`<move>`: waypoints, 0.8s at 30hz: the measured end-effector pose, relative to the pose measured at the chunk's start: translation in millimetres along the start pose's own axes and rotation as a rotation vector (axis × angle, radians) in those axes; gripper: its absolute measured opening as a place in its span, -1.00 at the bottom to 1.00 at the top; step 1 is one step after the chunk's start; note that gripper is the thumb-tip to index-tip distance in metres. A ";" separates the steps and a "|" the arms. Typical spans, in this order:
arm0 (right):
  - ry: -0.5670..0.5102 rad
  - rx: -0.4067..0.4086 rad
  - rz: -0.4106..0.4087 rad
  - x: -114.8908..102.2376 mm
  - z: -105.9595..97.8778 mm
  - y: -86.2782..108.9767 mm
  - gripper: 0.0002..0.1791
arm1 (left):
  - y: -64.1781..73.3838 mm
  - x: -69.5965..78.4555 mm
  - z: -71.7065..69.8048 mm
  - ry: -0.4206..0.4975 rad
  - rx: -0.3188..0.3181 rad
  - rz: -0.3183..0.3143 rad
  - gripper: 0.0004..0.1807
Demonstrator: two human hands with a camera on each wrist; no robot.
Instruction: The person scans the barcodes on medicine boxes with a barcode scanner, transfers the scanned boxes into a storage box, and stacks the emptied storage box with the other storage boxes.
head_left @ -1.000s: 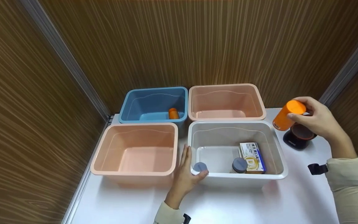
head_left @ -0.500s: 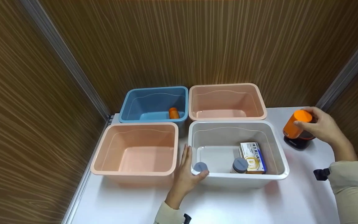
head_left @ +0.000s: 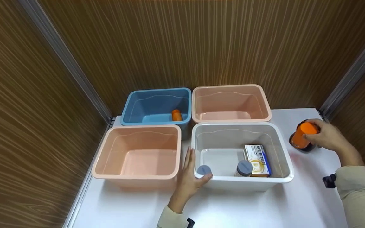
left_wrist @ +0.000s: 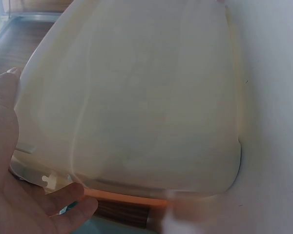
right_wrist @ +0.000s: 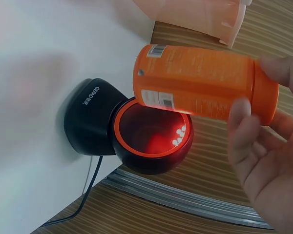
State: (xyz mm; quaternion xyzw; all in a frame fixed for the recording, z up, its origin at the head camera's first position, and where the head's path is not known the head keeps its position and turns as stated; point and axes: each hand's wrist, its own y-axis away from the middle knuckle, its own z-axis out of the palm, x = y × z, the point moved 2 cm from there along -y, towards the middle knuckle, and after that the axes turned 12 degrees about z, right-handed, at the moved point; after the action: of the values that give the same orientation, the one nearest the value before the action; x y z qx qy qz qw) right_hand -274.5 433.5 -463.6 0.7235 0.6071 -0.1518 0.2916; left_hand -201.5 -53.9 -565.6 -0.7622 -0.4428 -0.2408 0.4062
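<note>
My right hand (head_left: 326, 136) holds an orange bottle (head_left: 302, 136) by its capped end. In the right wrist view the bottle (right_wrist: 195, 83) shows barcode labels near its base, above the black barcode scanner (right_wrist: 151, 129), whose round window glows red. From the head view the bottle hides most of the scanner (head_left: 310, 148). My left hand (head_left: 188, 180) rests at the front left corner of the white bin (head_left: 242, 179), fingers straight along its side and thumb at the front rim. In that bin are two grey-capped bottles, one capped bottle (head_left: 244, 167) beside a vitamin D box (head_left: 257, 160).
A blue bin (head_left: 157, 104) at the back left contains another orange bottle (head_left: 176, 115). Pink bins stand at the front left, a pink bin (head_left: 138, 158), and back right, a second pink bin (head_left: 231, 104). The scanner's cable (right_wrist: 88, 192) runs along the table. Wood-grain walls enclose it.
My right hand has moved the orange bottle right and down, from left of the scanner to in front of its window. The left hand stays at the white bin.
</note>
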 end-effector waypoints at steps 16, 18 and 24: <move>-0.099 -0.103 -0.059 -7.3 1.4 1.8 -0.51 | 0.9 1.7 -1.0 0.003 0.007 -0.001 0.23; -0.081 -0.102 -0.059 -9.3 0.8 1.9 -0.55 | 1.1 1.8 -1.1 0.002 0.007 -0.002 0.23; 0.046 -0.009 -0.036 -13.3 -0.2 -0.1 -0.46 | 0.9 2.6 -1.4 -0.009 0.014 0.020 0.23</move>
State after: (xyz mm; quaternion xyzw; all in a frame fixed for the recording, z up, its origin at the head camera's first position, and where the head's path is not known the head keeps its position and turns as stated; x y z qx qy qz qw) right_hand -277.5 423.1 -455.9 0.7145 0.6271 -0.1375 0.2782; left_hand -199.4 -54.0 -563.3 -0.7648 -0.4386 -0.2301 0.4121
